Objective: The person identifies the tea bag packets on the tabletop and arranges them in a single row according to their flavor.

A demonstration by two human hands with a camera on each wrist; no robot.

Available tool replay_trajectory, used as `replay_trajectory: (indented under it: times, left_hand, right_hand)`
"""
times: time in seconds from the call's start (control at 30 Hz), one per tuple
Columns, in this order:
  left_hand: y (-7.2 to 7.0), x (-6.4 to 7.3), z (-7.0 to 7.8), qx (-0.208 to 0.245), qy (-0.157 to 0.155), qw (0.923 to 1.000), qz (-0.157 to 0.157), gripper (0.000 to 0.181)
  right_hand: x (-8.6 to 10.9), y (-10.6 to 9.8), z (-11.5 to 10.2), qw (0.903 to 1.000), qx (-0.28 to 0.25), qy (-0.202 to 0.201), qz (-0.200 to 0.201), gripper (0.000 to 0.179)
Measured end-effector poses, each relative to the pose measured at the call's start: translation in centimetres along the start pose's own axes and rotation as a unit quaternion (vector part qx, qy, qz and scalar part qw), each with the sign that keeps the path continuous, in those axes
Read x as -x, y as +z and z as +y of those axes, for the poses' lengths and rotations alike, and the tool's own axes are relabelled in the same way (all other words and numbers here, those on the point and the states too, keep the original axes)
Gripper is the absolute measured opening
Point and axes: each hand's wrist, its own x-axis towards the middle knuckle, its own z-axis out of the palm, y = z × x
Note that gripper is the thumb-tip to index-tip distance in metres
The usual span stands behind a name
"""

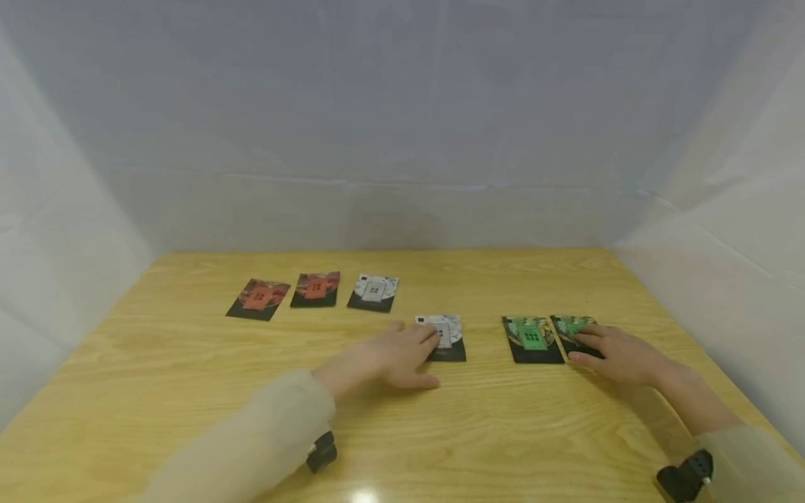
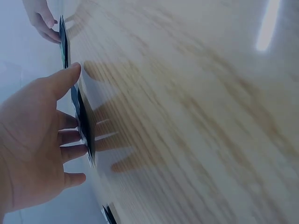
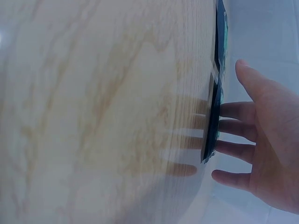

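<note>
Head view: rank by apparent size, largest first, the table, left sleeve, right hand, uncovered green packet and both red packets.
1. Table
2. Left sleeve
3. Right hand
4. Uncovered green packet
5. Left red packet and right red packet: too alike to rank.
Nearness may make the green one look bigger.

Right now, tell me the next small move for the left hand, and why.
Probably slide the nearer white packet back and to the left, toward the farther white packet. The left hand has its fingers over the nearer one, and while the two red packets sit side by side, as do the two green packets, this white pair is staggered.
</note>
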Motion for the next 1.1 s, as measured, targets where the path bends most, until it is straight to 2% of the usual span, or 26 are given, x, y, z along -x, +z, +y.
replay_trajectory:
  times: [0.37,0.73,1.1]
  left_hand:
    - [-1.0,-1.6,1.9,-0.024,0.005,0.9997,0.005,0.079]
    - [-1.4,-3.0,3.3,-0.039,-0.002,0.9991,-0.016,0.082]
    - [-1.7,-3.7,4.5,-0.054,-0.006,0.9985,-0.012,0.081]
  right_hand:
    - [-0.1,-0.1,0.0,1.0000,0.006,0.006,-0.002,0.065]
    - [-0.1,0.2,0.1,0.9999,0.011,0.006,-0.005,0.069]
    - [-0.1,0.2,0.2,0.9999,0.010,0.006,-0.004,0.070]
